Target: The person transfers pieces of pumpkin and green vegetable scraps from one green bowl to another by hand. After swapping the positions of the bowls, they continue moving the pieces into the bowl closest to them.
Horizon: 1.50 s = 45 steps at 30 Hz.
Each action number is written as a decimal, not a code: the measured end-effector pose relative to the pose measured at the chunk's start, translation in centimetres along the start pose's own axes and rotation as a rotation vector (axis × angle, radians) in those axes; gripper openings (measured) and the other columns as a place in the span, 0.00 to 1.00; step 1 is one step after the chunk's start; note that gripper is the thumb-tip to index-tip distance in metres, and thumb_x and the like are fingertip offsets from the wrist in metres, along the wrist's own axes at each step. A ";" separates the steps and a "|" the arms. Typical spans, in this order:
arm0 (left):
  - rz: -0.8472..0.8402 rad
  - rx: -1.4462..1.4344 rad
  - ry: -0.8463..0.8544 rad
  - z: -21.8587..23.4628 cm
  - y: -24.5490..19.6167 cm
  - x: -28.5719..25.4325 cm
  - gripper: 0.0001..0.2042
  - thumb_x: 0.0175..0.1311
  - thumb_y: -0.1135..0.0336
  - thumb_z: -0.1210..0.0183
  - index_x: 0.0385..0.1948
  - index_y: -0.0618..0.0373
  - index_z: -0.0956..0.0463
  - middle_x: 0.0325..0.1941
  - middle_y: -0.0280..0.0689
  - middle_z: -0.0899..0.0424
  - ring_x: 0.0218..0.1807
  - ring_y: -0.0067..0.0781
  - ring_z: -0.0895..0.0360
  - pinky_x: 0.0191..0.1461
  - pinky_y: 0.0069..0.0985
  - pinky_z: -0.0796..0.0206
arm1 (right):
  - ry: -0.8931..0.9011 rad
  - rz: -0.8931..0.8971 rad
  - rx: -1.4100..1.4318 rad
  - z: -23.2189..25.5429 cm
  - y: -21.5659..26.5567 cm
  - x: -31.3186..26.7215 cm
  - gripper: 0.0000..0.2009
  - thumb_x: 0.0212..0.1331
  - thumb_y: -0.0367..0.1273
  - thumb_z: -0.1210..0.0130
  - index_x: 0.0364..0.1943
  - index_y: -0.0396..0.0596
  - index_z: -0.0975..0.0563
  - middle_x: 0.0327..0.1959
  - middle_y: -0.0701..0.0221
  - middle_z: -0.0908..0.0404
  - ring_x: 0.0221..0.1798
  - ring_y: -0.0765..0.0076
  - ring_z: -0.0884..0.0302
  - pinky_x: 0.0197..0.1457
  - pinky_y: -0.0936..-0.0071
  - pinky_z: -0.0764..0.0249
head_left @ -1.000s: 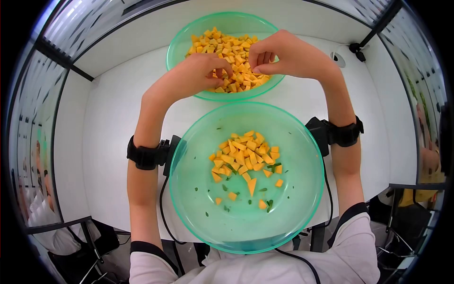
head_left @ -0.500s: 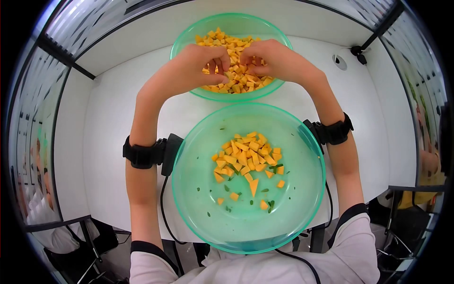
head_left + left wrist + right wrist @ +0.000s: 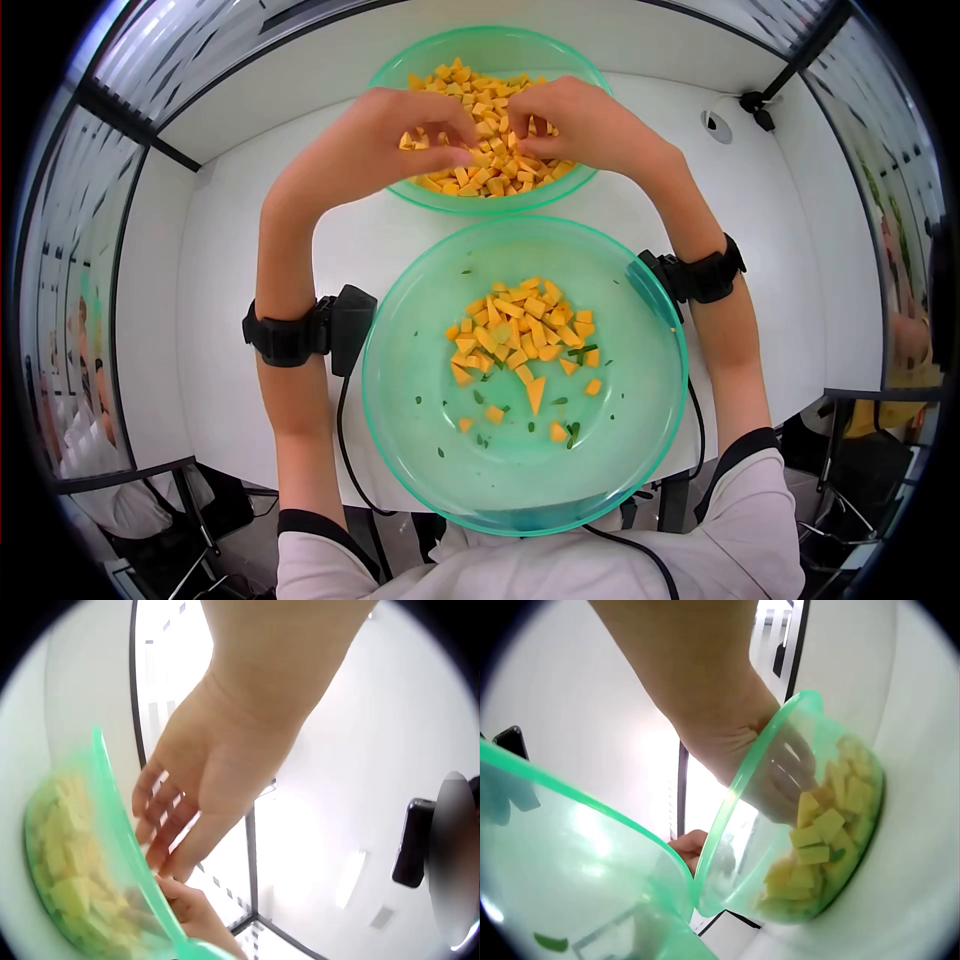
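A green translucent bowl [image 3: 400, 190] at the back holds many orange-yellow diced pieces [image 3: 485, 180], their kind not clear. My left hand [image 3: 400, 135] hangs over its left side, thumb apart from the loosely bent fingers, nothing between them. Opposite it, my right hand [image 3: 580, 125] reaches into the bowl from the right, its fingers bent down among the pieces. I cannot tell whether the right fingertips pinch a piece. In the right wrist view, the right hand [image 3: 780, 780] shows through the bowl wall, just above the dice.
Nearer me stands a larger green bowl [image 3: 400, 450] with a smaller heap of diced pieces [image 3: 520, 325] and scattered green leaf bits [image 3: 573, 430]. Both bowls are on a white table [image 3: 225, 300] with side panels. Cables run from the wrist cameras [image 3: 352, 330] beside the near bowl.
My left hand has moved slightly up and left, its thumb and fingers spreading apart. My right hand has come down and left, deeper toward the bowl's middle.
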<state>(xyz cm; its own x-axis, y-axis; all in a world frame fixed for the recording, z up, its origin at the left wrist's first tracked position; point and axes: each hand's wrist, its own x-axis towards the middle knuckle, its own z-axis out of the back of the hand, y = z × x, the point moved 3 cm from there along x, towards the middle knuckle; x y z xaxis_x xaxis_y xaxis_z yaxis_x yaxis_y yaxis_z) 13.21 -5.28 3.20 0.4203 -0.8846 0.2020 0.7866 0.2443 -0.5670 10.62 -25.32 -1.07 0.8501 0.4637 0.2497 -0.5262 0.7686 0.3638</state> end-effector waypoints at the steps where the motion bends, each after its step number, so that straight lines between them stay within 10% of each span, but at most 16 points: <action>1: 0.088 0.090 -0.019 -0.1 0.8 -0.1 0.07 0.58 0.69 0.39 0.35 0.61 0.22 0.33 0.35 0.18 0.34 0.30 0.24 0.40 0.26 0.31 | -0.003 -0.029 0.017 0.2 0.0 0.0 0.05 0.51 0.26 0.41 0.28 0.43 0.27 0.24 0.71 0.23 0.29 0.70 0.23 0.35 0.74 0.28; 10: 0.362 0.316 -0.045 -1.1 2.3 -0.5 0.09 0.56 0.65 0.39 0.33 0.60 0.22 0.31 0.39 0.20 0.35 0.35 0.24 0.40 0.30 0.32 | 0.355 0.323 0.609 5.1 4.6 -1.8 0.09 0.56 0.32 0.40 0.38 0.44 0.22 0.33 0.73 0.17 0.37 0.77 0.20 0.43 0.78 0.25; 18: 0.349 0.310 0.011 -1.9 2.9 -0.2 0.07 0.55 0.68 0.39 0.33 0.59 0.20 0.31 0.39 0.22 0.35 0.36 0.25 0.40 0.31 0.32 | 0.071 -0.028 0.101 2.4 0.7 -0.8 0.05 0.54 0.27 0.43 0.35 0.43 0.24 0.32 0.69 0.19 0.36 0.68 0.21 0.41 0.73 0.26; 45: 0.258 0.341 0.029 -2.0 3.6 -0.3 0.08 0.62 0.67 0.47 0.30 0.63 0.25 0.32 0.41 0.25 0.35 0.40 0.27 0.40 0.32 0.34 | 0.140 -0.004 0.046 -0.6 0.3 -0.1 0.10 0.55 0.24 0.49 0.41 0.47 0.22 0.39 0.69 0.28 0.42 0.65 0.27 0.45 0.70 0.27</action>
<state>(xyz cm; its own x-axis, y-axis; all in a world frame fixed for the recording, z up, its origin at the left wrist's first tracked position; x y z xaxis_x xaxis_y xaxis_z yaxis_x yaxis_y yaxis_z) 15.04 -4.96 -0.50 0.6140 -0.7868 0.0625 0.7637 0.5722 -0.2990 10.45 -24.90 -1.50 0.8453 0.5203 0.1219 -0.5208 0.7511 0.4056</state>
